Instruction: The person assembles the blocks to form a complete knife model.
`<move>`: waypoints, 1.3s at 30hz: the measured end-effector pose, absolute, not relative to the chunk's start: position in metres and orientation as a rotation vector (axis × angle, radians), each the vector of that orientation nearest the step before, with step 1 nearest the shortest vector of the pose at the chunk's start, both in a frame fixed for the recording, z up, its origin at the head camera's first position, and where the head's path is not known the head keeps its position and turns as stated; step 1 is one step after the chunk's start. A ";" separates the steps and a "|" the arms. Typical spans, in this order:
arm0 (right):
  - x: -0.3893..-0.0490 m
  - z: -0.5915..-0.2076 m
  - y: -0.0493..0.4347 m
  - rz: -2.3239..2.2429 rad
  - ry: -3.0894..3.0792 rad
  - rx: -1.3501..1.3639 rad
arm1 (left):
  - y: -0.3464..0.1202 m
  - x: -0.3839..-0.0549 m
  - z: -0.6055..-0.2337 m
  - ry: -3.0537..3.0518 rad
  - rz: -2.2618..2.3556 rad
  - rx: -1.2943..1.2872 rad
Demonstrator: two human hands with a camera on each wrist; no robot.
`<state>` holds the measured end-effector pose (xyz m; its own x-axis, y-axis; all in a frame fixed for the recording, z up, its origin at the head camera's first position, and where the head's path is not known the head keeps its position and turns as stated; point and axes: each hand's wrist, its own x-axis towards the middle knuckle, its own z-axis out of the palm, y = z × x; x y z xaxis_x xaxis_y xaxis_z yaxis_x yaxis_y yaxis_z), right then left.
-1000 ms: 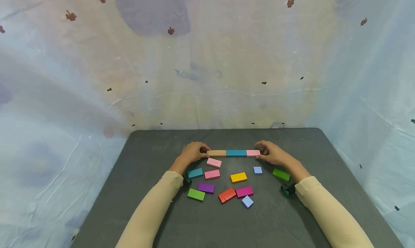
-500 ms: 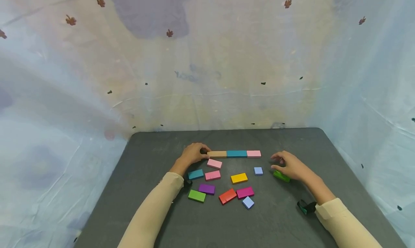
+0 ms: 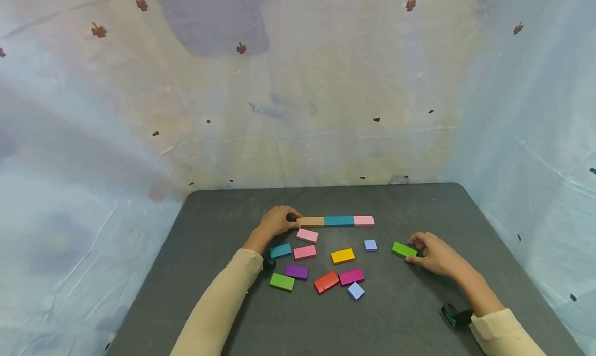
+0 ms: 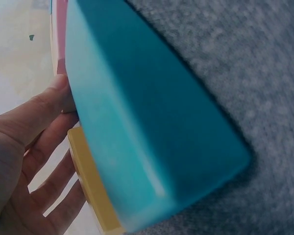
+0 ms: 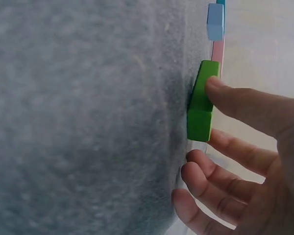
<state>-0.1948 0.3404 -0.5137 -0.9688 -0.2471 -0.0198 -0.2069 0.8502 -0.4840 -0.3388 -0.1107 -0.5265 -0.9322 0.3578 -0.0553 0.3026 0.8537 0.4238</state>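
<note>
On the dark table (image 3: 344,330), the left hand (image 3: 276,222) is at the left end of the tan block (image 3: 310,222), thumb on its near side and fingertips at its far side, pinching that end. This block heads a row near the far edge, roughly parallel to it: the long teal block (image 3: 339,221) adjoins it, then the pale pink block (image 3: 363,221).

Toward the right edge, the right hand (image 3: 436,253) pinches the green block (image 3: 404,249) between thumb and index finger; the other three fingers are bent and slightly spread. The green block lies at a slant, its left end toward the far edge.

Between the hands, nearer the front edge than the row, lie a yellow block (image 3: 342,256) and a small light-blue block (image 3: 370,246). Just in front of the tan block is a tilted light pink block (image 3: 307,235), with a rose block (image 3: 304,252) and a short teal block (image 3: 280,251) beyond it toward the front edge. Nearest the front are purple (image 3: 296,272), lime (image 3: 281,282), red (image 3: 326,282) and magenta (image 3: 351,277) blocks.
</note>
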 end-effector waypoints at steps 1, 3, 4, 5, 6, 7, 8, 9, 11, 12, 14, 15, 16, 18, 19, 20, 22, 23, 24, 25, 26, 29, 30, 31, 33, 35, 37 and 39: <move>-0.194 -0.514 0.341 -0.764 2.944 -0.362 | -0.111 -0.339 -0.526 2.898 0.631 0.519; -0.192 -0.516 0.342 -0.778 2.944 -0.362 | -0.111 -0.339 -0.526 2.900 0.629 0.522; -0.191 -0.516 0.343 -0.789 2.943 -0.364 | -0.111 -0.339 -0.526 2.900 0.629 0.523; -0.191 -0.517 0.343 -0.799 2.943 -0.365 | -0.111 -0.338 -0.525 2.900 0.627 0.522; -0.190 -0.517 0.343 -0.810 2.943 -0.368 | -0.112 -0.338 -0.525 2.901 0.626 0.522; -0.189 -0.517 0.343 -0.817 2.944 -0.370 | -0.112 -0.338 -0.525 2.900 0.625 0.524; -0.188 -0.518 0.343 -0.827 2.941 -0.370 | -0.112 -0.338 -0.525 2.899 0.623 0.525; -0.188 -0.518 0.343 -0.837 2.938 -0.372 | -0.112 -0.338 -0.525 2.897 0.622 0.524; -0.187 -0.518 0.343 -0.853 2.934 -0.380 | -0.112 -0.337 -0.525 2.896 0.618 0.521; -0.187 -0.518 0.343 -0.860 2.932 -0.384 | -0.112 -0.337 -0.525 2.895 0.618 0.519; -0.187 -0.517 0.342 -0.867 2.929 -0.389 | -0.112 -0.337 -0.524 2.895 0.617 0.515; -0.187 -0.517 0.342 -0.867 2.929 -0.394 | -0.111 -0.336 -0.524 2.896 0.617 0.516; -0.187 -0.517 0.342 -0.867 2.931 -0.395 | -0.111 -0.336 -0.524 2.896 0.618 0.517; -0.187 -0.517 0.342 -0.862 2.934 -0.396 | -0.111 -0.336 -0.523 2.893 0.623 0.520; -0.187 -0.517 0.342 -0.860 2.937 -0.398 | -0.111 -0.336 -0.523 2.892 0.626 0.522; -0.188 -0.517 0.342 -0.858 2.939 -0.398 | -0.111 -0.336 -0.523 2.892 0.627 0.524; -0.189 -0.518 0.342 -0.853 2.944 -0.400 | -0.111 -0.336 -0.523 2.893 0.628 0.524; -0.189 -0.518 0.341 -0.850 2.946 -0.400 | -0.111 -0.337 -0.523 2.893 0.627 0.523; -0.189 -0.518 0.341 -0.848 2.947 -0.400 | -0.111 -0.337 -0.523 2.894 0.626 0.523; -0.190 -0.518 0.341 -0.847 2.947 -0.398 | -0.111 -0.336 -0.523 2.895 0.625 0.522; -0.191 -0.518 0.341 -0.846 2.945 -0.397 | -0.111 -0.336 -0.523 2.894 0.624 0.520; -0.193 -0.518 0.340 -0.843 2.939 -0.395 | -0.111 -0.336 -0.523 2.893 0.625 0.521; -0.194 -0.518 0.339 -0.845 2.936 -0.397 | -0.111 -0.336 -0.524 2.893 0.624 0.520; -0.195 -0.518 0.339 -0.844 2.931 -0.398 | -0.111 -0.336 -0.524 2.892 0.625 0.519; -0.198 -0.517 0.338 -0.846 2.926 -0.398 | -0.111 -0.336 -0.524 2.892 0.624 0.520; -0.201 -0.516 0.337 -0.852 2.921 -0.400 | -0.111 -0.336 -0.525 2.894 0.625 0.520; -0.205 -0.516 0.336 -0.859 2.920 -0.406 | -0.111 -0.337 -0.526 2.900 0.626 0.521; -0.210 -0.516 0.335 -0.865 2.925 -0.415 | -0.111 -0.337 -0.526 2.906 0.628 0.517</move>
